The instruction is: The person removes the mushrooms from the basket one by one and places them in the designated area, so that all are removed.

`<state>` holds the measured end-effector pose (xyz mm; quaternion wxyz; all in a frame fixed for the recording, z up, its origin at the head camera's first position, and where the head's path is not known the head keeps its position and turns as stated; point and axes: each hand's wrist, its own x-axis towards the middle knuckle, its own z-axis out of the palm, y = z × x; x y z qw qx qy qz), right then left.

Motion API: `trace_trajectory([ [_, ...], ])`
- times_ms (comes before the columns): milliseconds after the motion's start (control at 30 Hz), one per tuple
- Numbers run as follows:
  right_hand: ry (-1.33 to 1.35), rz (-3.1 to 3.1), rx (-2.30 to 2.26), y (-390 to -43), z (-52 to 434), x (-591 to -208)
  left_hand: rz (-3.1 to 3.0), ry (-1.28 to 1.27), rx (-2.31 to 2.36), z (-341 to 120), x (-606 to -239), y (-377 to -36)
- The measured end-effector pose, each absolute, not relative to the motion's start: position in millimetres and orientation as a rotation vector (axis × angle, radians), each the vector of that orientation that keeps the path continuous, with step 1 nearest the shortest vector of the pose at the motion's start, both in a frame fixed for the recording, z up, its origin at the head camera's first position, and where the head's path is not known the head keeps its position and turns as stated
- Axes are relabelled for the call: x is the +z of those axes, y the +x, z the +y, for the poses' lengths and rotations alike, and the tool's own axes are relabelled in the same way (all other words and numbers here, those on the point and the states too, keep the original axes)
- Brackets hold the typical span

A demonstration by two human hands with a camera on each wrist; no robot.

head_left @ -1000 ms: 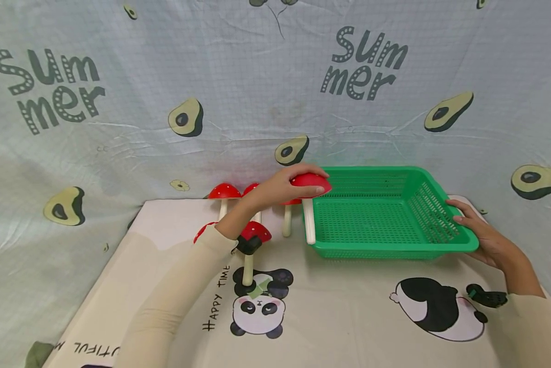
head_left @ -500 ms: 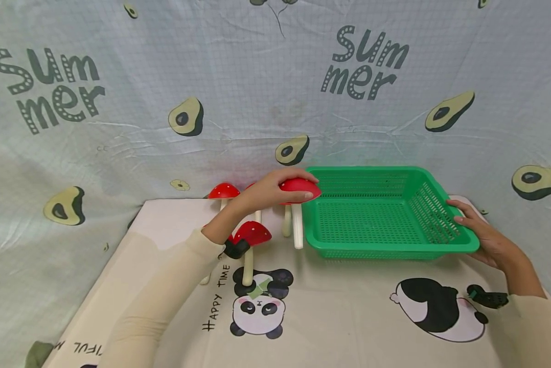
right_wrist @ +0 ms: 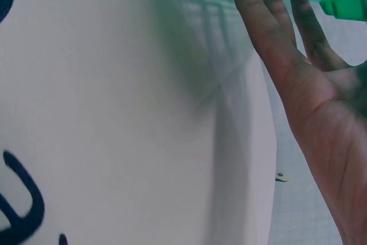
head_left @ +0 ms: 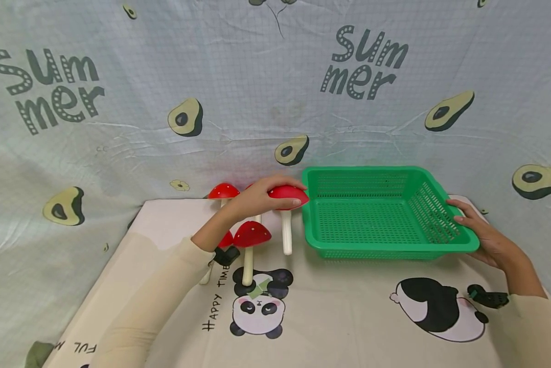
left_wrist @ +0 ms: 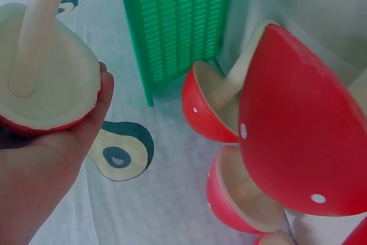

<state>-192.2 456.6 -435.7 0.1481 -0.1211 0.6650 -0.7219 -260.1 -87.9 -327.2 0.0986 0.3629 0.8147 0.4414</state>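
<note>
Left hand [head_left: 261, 197] grips a mushroom [head_left: 288, 194] cap, hiding mushrooms behind; right hand [head_left: 480, 235], fingers straight, touches the basket [head_left: 386, 250].

Standing mushrooms [head_left: 252, 235] crowd the counter [head_left: 349, 317] left of the green basket [head_left: 381, 214], leaving only a narrow gap beside its left wall. The basket's inside lies open from above; the cloth backdrop [head_left: 257, 102] closes the rear.

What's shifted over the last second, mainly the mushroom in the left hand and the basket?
The left hand kept its grip on the red-capped mushroom and carried it leftward and down, away from the green basket rim; its stem now hangs beside the basket's left wall, near the table. The basket, the right hand resting on its right edge, and the other mushrooms stayed put.
</note>
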Motion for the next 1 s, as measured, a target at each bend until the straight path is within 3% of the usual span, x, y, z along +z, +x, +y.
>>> trace_trajectory([
  [1000, -0.338, 1.940, -2.060, -193.3, 458.7, -437.6, 2.455, 1.013, 1.251, -101.8, -346.7, -254.6],
])
